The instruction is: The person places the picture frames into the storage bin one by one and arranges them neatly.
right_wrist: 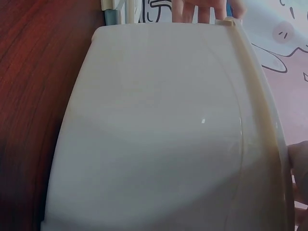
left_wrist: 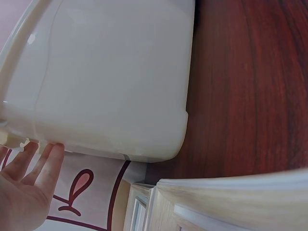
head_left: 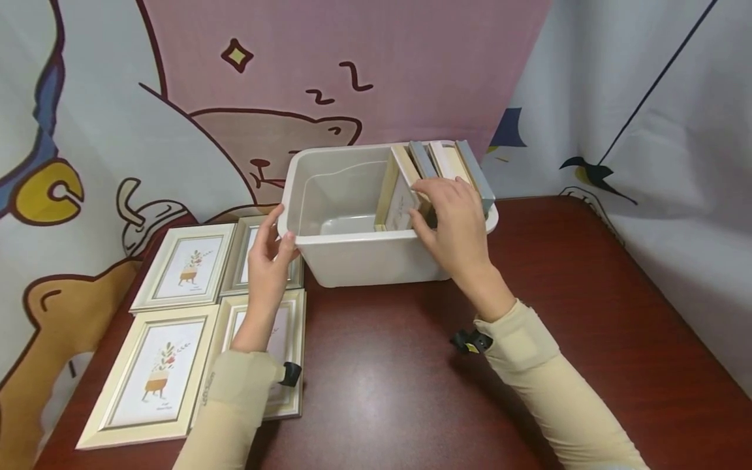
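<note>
A pale grey plastic bin [head_left: 376, 258] stands at the back of the table, with several picture frames upright on its right side. My left hand [head_left: 270, 261] is at the bin's left end; its straight fingers touch the end wall in the left wrist view, and the thumb is by the front corner. Over the bin's front rim reaches my right hand [head_left: 455, 222]. Its thumb and bent fingers pinch the near edge of the leftmost cream picture frame [head_left: 390, 189], whose face is turned left. The bin's wall hides that pinch in the right wrist view.
Picture frames with plant prints lie face up at left: two cream ones in front [head_left: 202, 372], a cream one [head_left: 141, 300] and a greyish one [head_left: 235, 281] behind. Grey and pale frames [head_left: 476, 173] fill the bin's right part. A printed curtain [head_left: 411, 65] hangs close behind.
</note>
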A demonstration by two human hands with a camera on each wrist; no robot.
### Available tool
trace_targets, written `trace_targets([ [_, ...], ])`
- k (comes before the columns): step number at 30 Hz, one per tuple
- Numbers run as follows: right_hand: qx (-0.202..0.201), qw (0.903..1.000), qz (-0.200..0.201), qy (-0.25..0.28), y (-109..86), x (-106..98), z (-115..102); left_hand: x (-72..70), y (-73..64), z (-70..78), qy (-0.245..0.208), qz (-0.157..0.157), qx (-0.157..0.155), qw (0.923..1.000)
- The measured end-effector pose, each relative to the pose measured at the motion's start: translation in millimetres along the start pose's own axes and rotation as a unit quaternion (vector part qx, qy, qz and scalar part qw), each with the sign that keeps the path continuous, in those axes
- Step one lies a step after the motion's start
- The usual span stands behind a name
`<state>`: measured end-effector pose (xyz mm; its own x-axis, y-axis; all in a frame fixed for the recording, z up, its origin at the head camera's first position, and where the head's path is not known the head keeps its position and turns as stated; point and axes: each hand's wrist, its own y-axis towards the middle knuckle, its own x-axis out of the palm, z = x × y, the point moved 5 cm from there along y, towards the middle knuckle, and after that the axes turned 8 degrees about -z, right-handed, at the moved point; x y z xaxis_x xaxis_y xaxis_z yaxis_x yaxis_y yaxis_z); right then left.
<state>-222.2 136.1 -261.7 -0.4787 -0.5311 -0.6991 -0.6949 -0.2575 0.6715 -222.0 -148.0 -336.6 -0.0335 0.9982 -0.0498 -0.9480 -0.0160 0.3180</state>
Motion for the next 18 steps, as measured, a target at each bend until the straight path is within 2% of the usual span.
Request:
trace_targets([
  [5, -0.012, 0.9999, -0.003, -0.009, -1.0, -1, -3, -3.0, 0.7, 1.8, 0.012, -0.019, -0.013, 0.9997],
  [10, -0.025, 0.9996, -0.010, -0.010, -1.7, -5, -1, -6.1, 0.5, 7.2, 0.042, -0.048, -0.034, 0.9974],
  [14, -0.018, 0.9997, -0.013, -0.009, -5.4, -12, 7, -9.9, -2.6, 8.3, 0.056, -0.067, -0.056, 0.9946],
  [18, -0.001, 1.0000, -0.003, 0.003, -10.1, -25, 18, -17.3, -7.9, 7.9, 0.059, -0.066, -0.074, 0.9933],
])
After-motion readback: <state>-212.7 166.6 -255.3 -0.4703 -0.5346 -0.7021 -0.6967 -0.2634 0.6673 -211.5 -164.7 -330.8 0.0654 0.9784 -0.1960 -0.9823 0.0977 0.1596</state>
